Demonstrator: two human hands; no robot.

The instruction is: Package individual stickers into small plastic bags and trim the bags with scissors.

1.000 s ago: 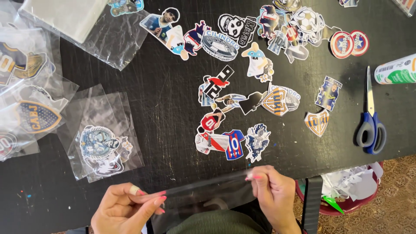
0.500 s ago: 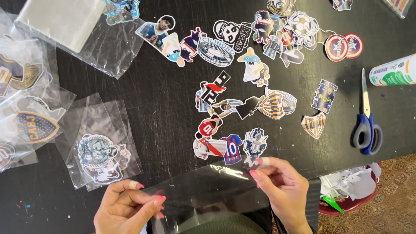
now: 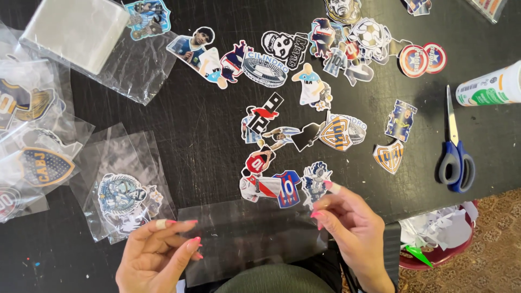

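Comparing frames, I note left hand (image 3: 157, 258) and right hand (image 3: 347, 220) fingers pinching the clear sleeve (image 3: 249, 239), now raised tableward, apparently unopened.

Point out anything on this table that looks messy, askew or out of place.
Nothing is damaged or spilled. The stickers lie loose and overlapping at all angles on the black table. Paper scraps pile up in the red bin at the table's right edge. Both hands, left and right, hold a clear bag stretched between them.
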